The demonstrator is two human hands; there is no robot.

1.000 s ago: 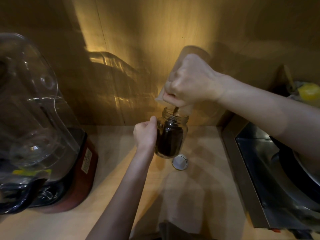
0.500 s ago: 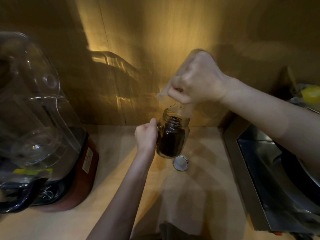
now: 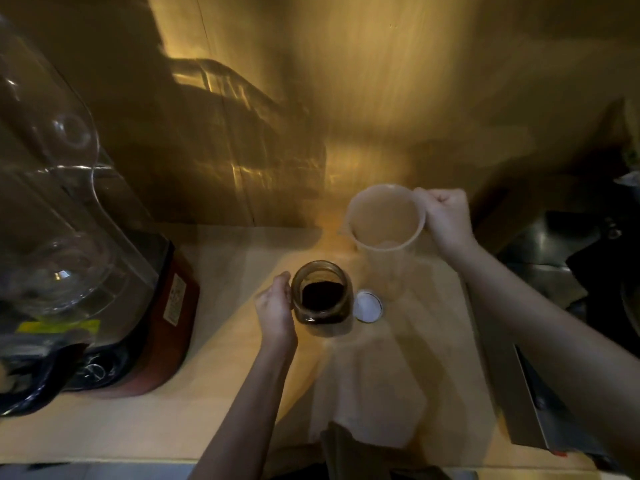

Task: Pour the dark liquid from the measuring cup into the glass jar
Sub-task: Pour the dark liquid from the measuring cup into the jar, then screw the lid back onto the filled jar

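Note:
A small glass jar [image 3: 320, 297] stands upright on the wooden counter, holding dark liquid. My left hand [image 3: 273, 311] cups its left side. The translucent plastic measuring cup [image 3: 386, 233] is upright to the right and behind the jar, spout facing left, and looks empty. My right hand [image 3: 445, 216] is closed on its handle. A round white jar lid [image 3: 367, 305] lies flat on the counter just right of the jar.
A blender [image 3: 69, 271] with a clear cover and red base fills the left side. A wooden wall [image 3: 346, 98] rises behind the counter [image 3: 225, 393]. A metal sink area [image 3: 561, 271] with dark items lies to the right.
The measuring cup was tipped over the jar mouth, pouring; it has now swung back upright and moved right and down. The view has tilted to look more steeply down on the jar.

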